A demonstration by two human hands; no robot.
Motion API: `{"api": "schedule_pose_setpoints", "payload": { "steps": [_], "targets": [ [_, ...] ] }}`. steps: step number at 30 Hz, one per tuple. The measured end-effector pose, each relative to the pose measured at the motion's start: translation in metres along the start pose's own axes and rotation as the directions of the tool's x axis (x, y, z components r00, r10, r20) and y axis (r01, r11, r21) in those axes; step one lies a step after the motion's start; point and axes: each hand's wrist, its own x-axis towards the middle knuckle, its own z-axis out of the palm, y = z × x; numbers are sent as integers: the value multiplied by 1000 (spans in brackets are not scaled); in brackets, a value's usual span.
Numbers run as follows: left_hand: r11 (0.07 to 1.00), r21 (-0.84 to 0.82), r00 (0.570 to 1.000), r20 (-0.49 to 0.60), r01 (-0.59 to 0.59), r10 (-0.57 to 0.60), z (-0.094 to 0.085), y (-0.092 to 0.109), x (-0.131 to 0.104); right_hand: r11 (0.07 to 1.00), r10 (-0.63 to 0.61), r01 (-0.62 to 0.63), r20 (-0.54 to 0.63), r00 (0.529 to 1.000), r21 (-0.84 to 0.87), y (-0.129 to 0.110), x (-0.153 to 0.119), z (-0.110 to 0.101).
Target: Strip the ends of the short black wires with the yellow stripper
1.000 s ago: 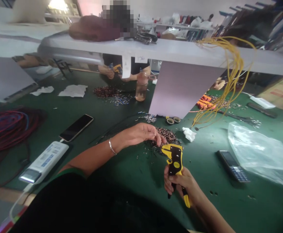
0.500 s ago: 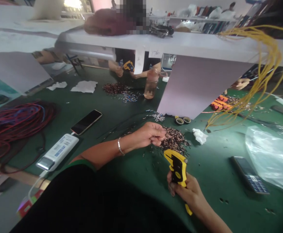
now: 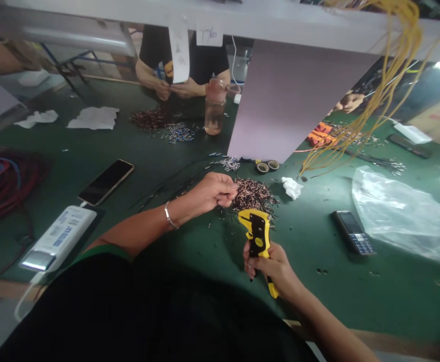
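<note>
My right hand [image 3: 270, 264] is wrapped round the handle of a yellow and black wire stripper [image 3: 258, 234], its head tilted up and to the left. My left hand [image 3: 220, 190] is pinched closed at the left edge of a pile of small dark and copper-coloured wire pieces [image 3: 255, 195]. Whatever sits between those fingertips is too small to make out. The stripper's head is just in front of the pile, apart from my left hand. Behind the pile lies a little heap of silvery bits [image 3: 230, 163].
Two tape rolls [image 3: 267, 166] and a crumpled tissue [image 3: 291, 188] lie past the pile. A phone [image 3: 106, 182] joins a white power bank [image 3: 59, 236] at left. At right are a keypad phone [image 3: 353, 232], a plastic bag [image 3: 401, 216] and hanging yellow wires [image 3: 397, 65]. A co-worker's hands [image 3: 172, 89] show opposite.
The view has tipped down, so the table things sit higher and further left. My hands keep nearly the same pose. The co-worker's hands opposite have come together.
</note>
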Motion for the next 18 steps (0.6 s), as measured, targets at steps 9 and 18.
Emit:
{"api": "schedule_pose_setpoints", "payload": {
  "steps": [9, 18],
  "targets": [
    [998, 66, 994, -105, -3, 10, -3, 11, 0, 1000, 8, -8, 33, 999, -1, -12, -2, -1],
    [984, 68, 976, -134, -166, 174, -7, 23, 6, 994, -105, 105, -38, 994, 10, -33, -14, -18]
  ]
}}
